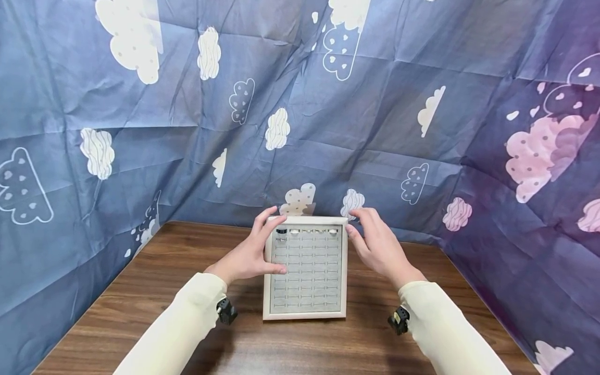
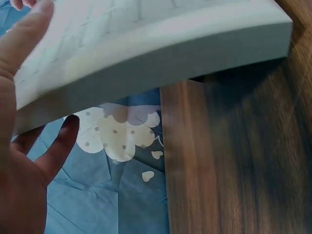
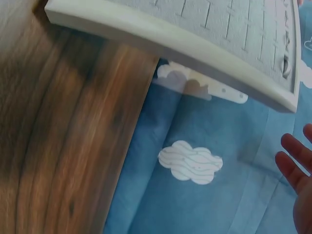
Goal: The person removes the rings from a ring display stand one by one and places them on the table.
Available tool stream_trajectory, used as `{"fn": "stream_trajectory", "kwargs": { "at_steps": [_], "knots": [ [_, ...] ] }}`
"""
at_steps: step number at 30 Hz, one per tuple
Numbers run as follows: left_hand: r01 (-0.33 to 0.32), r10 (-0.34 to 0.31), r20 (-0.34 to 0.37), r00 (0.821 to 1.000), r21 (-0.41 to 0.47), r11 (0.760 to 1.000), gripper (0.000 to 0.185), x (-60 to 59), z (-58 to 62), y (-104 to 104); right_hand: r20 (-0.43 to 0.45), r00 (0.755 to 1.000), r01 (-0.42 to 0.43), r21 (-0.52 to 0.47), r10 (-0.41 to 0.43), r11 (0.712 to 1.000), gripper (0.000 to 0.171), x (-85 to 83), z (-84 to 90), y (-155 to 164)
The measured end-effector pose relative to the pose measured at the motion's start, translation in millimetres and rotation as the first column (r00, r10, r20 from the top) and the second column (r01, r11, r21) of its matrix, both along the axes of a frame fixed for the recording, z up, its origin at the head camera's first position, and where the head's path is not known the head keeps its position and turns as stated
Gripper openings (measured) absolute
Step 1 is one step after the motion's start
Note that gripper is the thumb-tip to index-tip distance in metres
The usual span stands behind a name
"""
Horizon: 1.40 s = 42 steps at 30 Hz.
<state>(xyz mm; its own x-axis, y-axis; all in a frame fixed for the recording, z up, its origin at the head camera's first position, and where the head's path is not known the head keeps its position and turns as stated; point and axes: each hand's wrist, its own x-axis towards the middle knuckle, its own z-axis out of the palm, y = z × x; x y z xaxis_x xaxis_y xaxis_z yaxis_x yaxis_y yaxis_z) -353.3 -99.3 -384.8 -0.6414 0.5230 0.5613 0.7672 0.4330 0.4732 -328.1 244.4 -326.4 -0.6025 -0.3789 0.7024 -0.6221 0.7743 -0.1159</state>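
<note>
A ring display tray [image 1: 307, 315] with a pale frame and grey slotted lining stands tilted up on the wooden table. Along its top row sit several rings: a dark ring [image 1: 281, 230] at the left and silvery ones such as the ring [image 1: 333, 232] at the right end. One more ring appears just below the dark one. My left hand [image 1: 253, 252] grips the tray's left side, thumb across the front and other fingers toward the back. By the upper right corner is my right hand [image 1: 382, 247], fingers loosely bent; the right wrist view shows a gap between them and the frame.
The wooden table [image 1: 225, 333] extends around the tray. A blue cloth [image 1: 300, 166] printed with clouds hangs behind the table and along both sides. Each wrist wears a small black camera, such as the left camera [image 1: 227, 311].
</note>
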Motion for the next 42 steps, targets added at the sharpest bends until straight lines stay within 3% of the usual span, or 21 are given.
{"fn": "stream_trajectory", "kwargs": {
  "at_steps": [14,21,35,42],
  "knots": [
    [-0.055,0.061,0.089,0.994,-0.067,0.996,0.115,0.9,0.7,0.8,-0.077,0.996,-0.049,-0.033,0.046,0.998,0.032,3.5,-23.4,-9.7],
    [-0.061,0.064,0.044,0.997,-0.064,0.996,0.116,0.7,1.9,2.8,-0.112,0.993,-0.034,-0.019,0.032,0.999,0.029,2.9,-25.5,-16.3],
    [-0.076,0.079,0.051,0.996,-0.063,0.995,0.113,0.3,-0.5,3.9,-0.155,0.986,0.072,0.048,-0.064,0.996,0.016,-6.5,-22.9,-32.0],
    [-0.071,0.076,0.064,0.995,-0.074,0.995,0.113,1.9,1.1,3.4,-0.207,0.976,0.088,0.076,-0.071,0.993,0.011,-10.5,-21.5,-36.8]
  ]
}}
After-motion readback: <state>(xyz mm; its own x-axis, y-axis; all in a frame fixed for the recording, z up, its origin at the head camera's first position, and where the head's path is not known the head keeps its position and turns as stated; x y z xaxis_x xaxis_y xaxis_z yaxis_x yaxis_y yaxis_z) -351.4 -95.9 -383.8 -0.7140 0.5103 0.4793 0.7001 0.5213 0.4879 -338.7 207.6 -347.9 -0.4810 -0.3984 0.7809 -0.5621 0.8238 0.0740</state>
